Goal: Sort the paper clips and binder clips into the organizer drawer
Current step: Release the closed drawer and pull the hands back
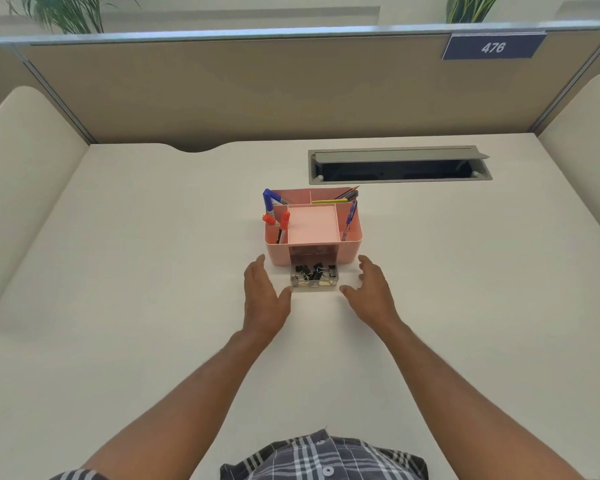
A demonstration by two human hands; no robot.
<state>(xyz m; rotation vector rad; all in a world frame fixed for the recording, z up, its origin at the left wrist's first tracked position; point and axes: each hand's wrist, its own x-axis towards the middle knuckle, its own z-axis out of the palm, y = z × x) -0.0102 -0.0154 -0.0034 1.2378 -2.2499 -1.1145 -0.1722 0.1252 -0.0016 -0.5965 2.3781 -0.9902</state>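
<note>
A pink desk organizer (347, 252) stands mid-desk. Its clear drawer (313, 285) is pulled partway out at the front. Black binder clips (314, 271) and silver paper clips (327, 281) lie mixed inside the drawer. My left hand (262, 299) rests flat on the desk just left of the drawer, fingers apart, thumb tip near the drawer's front left corner. On the drawer's right side my right hand (373, 294) hovers, fingers spread, thumb pointing at the front right corner. Neither hand holds anything.
Blue and red markers (268, 202), pens and pencils (349, 195) stick up from the organizer's top compartments. A grey cable hatch (399, 154) is open in the desk behind. Beige partition walls (222, 95) enclose the desk on three sides.
</note>
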